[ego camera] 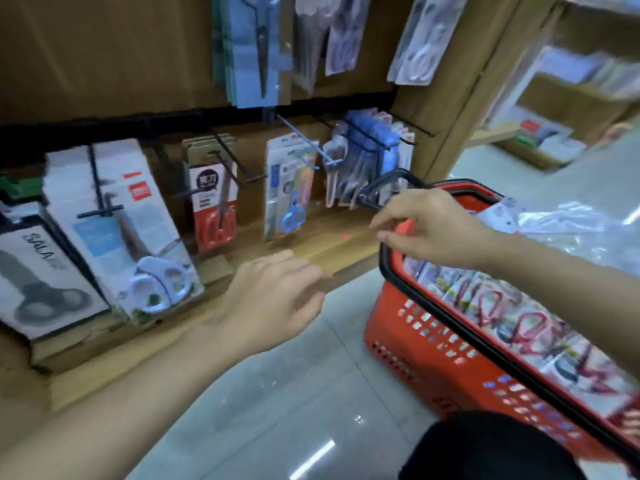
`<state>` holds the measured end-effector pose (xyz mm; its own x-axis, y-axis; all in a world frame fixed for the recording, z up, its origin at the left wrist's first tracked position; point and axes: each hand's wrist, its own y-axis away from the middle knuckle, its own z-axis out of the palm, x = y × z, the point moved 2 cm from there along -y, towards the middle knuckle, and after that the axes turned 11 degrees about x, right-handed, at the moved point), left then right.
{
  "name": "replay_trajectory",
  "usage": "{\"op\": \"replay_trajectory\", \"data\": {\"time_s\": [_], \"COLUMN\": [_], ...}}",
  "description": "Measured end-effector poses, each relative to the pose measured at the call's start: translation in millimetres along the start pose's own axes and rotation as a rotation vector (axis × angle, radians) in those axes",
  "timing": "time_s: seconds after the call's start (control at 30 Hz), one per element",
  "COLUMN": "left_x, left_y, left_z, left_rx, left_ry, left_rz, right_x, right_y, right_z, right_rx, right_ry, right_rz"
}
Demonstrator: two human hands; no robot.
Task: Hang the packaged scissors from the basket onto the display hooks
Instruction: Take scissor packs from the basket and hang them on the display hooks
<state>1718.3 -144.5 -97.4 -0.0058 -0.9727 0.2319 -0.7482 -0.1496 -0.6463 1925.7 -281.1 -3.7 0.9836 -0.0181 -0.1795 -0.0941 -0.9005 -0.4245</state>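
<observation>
This is a shop. Many packs of scissors (291, 188) hang in rows on black metal hooks (235, 164) that stick out of a brown wooden wall (104, 57), each pack with its own printed card. A red shopping basket (415, 348) full of more packs sits on the shiny tiled floor (277, 393), and further back, on the right, there are more shelves (568, 109) with blurry goods laid out on them.
</observation>
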Motion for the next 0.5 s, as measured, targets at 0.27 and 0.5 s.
{"op": "replay_trajectory", "data": {"time_s": [0.27,0.5], "left_x": [96.1,101.6], "left_y": [-85.6,-92.9], "left_z": [103.7,133.7], "left_rx": [-0.026,-0.288], "left_ry": [0.155,0.009], "left_rz": [0.146,0.163], "right_x": [98.7,165.6], "right_y": [133.4,231.8], "right_z": [-42.9,-24.7], "right_rx": [-0.141,-0.578], "right_ry": [0.177,0.310], "right_rz": [0.356,0.547]}}
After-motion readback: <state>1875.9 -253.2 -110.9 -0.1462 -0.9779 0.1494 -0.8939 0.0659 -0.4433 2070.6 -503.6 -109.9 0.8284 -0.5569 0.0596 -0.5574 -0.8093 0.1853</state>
